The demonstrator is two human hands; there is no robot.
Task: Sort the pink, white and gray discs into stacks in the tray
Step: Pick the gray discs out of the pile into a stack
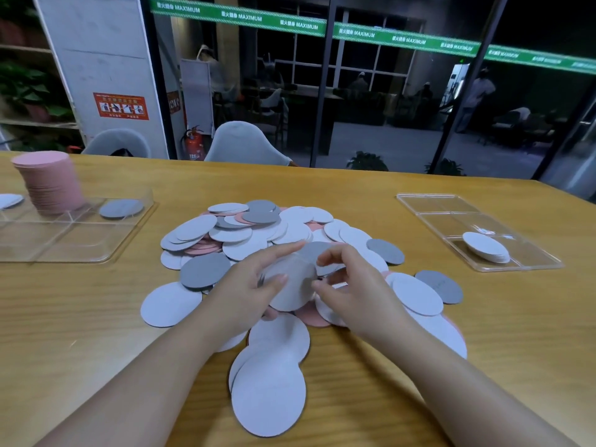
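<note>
A loose heap of flat round pink, white and gray discs (258, 230) sprawls mid-table, between a clear plastic divided tray (96, 250) bearing a tall pink stack (51, 185) and seemingly one gray disc (121, 208), and a second clear tray (451, 214) holding a low white stack (487, 247).

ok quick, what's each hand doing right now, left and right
Left hand: holding a small stack of discs, thumb on top.
Right hand: fingers curled, pinching the edge of the same discs.
</note>
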